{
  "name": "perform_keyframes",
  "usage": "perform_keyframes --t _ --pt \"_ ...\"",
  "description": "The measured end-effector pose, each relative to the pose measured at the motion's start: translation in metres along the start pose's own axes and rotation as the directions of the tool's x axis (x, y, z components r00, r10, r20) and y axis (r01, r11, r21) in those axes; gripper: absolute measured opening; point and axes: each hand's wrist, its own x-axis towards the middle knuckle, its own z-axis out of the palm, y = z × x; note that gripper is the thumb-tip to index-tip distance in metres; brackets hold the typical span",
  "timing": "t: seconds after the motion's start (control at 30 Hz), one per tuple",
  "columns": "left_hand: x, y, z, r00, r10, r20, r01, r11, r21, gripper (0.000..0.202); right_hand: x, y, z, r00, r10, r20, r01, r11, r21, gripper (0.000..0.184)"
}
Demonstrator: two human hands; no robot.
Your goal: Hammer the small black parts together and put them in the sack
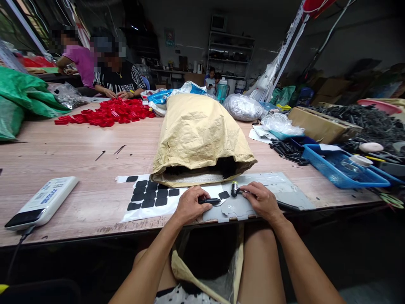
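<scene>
My left hand (192, 204) is closed around a slim black plastic piece (211, 201), held level just above the table edge. In my right hand (262, 200) is the thin handle of a small hammer-like tool; its short cylindrical head (234, 189), dark with a yellow end, rests over the grey board (243, 209). One loose black square pad (224, 194) lies between the two hands. Left of my left hand, a white sheet (172, 207) carries rows of black square pads (148, 195). Just beyond lies a large tan paper sack (202, 126), its dark mouth facing me.
At left are a white power bank (42, 202) with a cable and a green bag (28, 97). A red heap of parts (110, 112) lies before a co-worker (118, 80). Blue trays (344, 179) and black parts stand at right. An open sack (190, 270) hangs between my legs.
</scene>
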Motion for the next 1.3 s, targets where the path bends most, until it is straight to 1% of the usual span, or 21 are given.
perform_keyframes --t 0.17,0.23,0.3,0.33,0.4,0.47,0.5,0.57,0.63,0.7,0.73,0.8,0.87,0.93,1.0,1.07,1.1,1.17,1.23,1.27,1.3 --pt "0.002 -0.003 -0.001 0.998 0.055 0.022 -0.056 0.998 0.036 0.014 -0.004 0.002 0.005 0.997 -0.01 -0.072 0.006 0.998 -0.062 0.019" --pt "-0.002 0.003 -0.003 0.995 0.092 0.028 -0.094 0.993 0.074 0.013 -0.005 0.001 0.006 0.997 -0.008 -0.075 0.002 0.997 -0.078 0.018" --pt "-0.014 0.016 -0.003 0.989 0.138 0.055 -0.143 0.987 0.079 0.011 -0.005 0.001 0.006 0.997 -0.002 -0.076 -0.005 0.996 -0.091 0.018" --pt "-0.022 0.024 -0.002 0.982 0.164 0.094 -0.169 0.984 0.052 0.01 -0.005 0.001 0.007 0.997 0.001 -0.076 -0.008 0.995 -0.095 0.018" --pt "-0.043 0.04 0.004 0.952 0.21 0.225 -0.205 0.978 -0.046 0.012 -0.005 0.002 0.007 0.997 0.004 -0.079 -0.012 0.995 -0.097 0.018" --pt "-0.064 0.05 0.016 0.896 0.23 0.38 -0.201 0.973 -0.115 0.014 -0.005 0.002 0.008 0.997 0.007 -0.083 -0.015 0.995 -0.097 0.018" --pt "-0.073 0.051 0.025 0.87 0.216 0.443 -0.186 0.976 -0.11 0.015 -0.006 0.002 0.009 0.996 0.008 -0.085 -0.016 0.995 -0.098 0.018" --pt "-0.084 0.042 0.046 0.843 0.121 0.524 -0.133 0.991 -0.015 0.017 -0.005 0.002 0.009 0.996 0.01 -0.086 -0.018 0.995 -0.101 0.018" --pt "-0.087 0.023 0.068 0.829 -0.075 0.554 -0.01 0.989 0.149 0.021 -0.005 0.002 0.009 0.997 0.01 -0.082 -0.018 0.995 -0.1 0.018" --pt "-0.086 0.001 0.085 0.789 -0.28 0.546 0.132 0.947 0.294 0.028 -0.005 0.001 0.008 0.997 0.015 -0.078 -0.023 0.995 -0.096 0.017" --pt "-0.085 -0.008 0.091 0.765 -0.351 0.539 0.183 0.922 0.34 0.031 -0.005 0.001 0.008 0.997 0.019 -0.077 -0.027 0.995 -0.095 0.018" --pt "-0.084 -0.021 0.099 0.737 -0.416 0.533 0.229 0.895 0.382 0.035 -0.005 0.001 0.008 0.997 0.025 -0.075 -0.033 0.995 -0.096 0.018" --pt "-0.085 -0.026 0.102 0.734 -0.423 0.532 0.23 0.891 0.392 0.039 -0.005 0.001 0.008 0.997 0.027 -0.075 -0.034 0.995 -0.097 0.019" --pt "-0.087 -0.024 0.101 0.736 -0.419 0.532 0.224 0.892 0.392 0.04 -0.005 0.002 0.008 0.997 0.026 -0.077 -0.034 0.995 -0.095 0.019" --pt "-0.089 -0.017 0.096 0.743 -0.402 0.535 0.209 0.899 0.385 0.037 -0.005 0.002 0.009 0.997 0.026 -0.078 -0.033 0.995 -0.094 0.019" --pt "-0.086 -0.005 0.084 0.754 -0.345 0.559 0.161 0.922 0.353 0.031 -0.005 0.002 0.009 0.997 0.025 -0.078 -0.032 0.995 -0.096 0.019" --pt "-0.082 0.003 0.076 0.758 -0.291 0.584 0.121 0.942 0.312 0.029 -0.005 0.002 0.009 0.997 0.025 -0.078 -0.032 0.995 -0.098 0.019" --pt "-0.069 0.02 0.055 0.753 -0.141 0.643 0.043 0.985 0.165 0.026 -0.005 0.001 0.009 0.997 0.025 -0.078 -0.033 0.994 -0.104 0.018" --pt "-0.048 0.034 0.032 0.755 0.003 0.656 0.021 0.999 -0.028 0.026 -0.005 0.001 0.009 0.997 0.027 -0.079 -0.035 0.994 -0.108 0.018" --pt "-0.035 0.039 0.021 0.779 0.042 0.626 0.022 0.995 -0.094 0.029 -0.005 0.0 0.008 0.997 0.028 -0.078 -0.037 0.993 -0.108 0.018" --pt "-0.02 0.041 0.011 0.825 0.058 0.562 0.006 0.994 -0.111 0.031 -0.005 0.0 0.008 0.997 0.03 -0.077 -0.038 0.994 -0.106 0.018"
